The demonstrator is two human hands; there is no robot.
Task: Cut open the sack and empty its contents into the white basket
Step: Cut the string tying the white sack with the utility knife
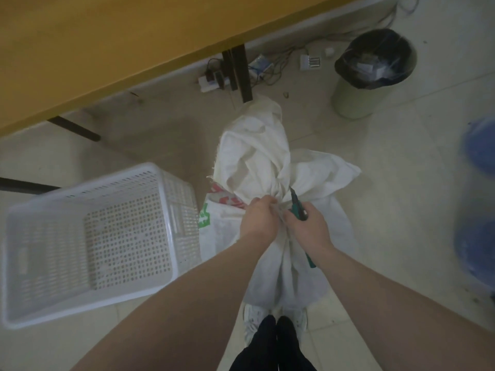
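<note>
1. The left hand (258,219) pinches the sack's (257,159) tied neck.
2. The right hand (308,227), touching it, holds a cutter (297,203), blade pointing up beside the knot.
3. The white basket (88,242) waits left.

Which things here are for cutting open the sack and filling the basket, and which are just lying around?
For the job: sack; white basket; green-handled cutter held in the right hand; left hand gripping the sack's tied neck.

Just lying about: bin; power strips and cables; yellow table; blue water bottles.
</note>
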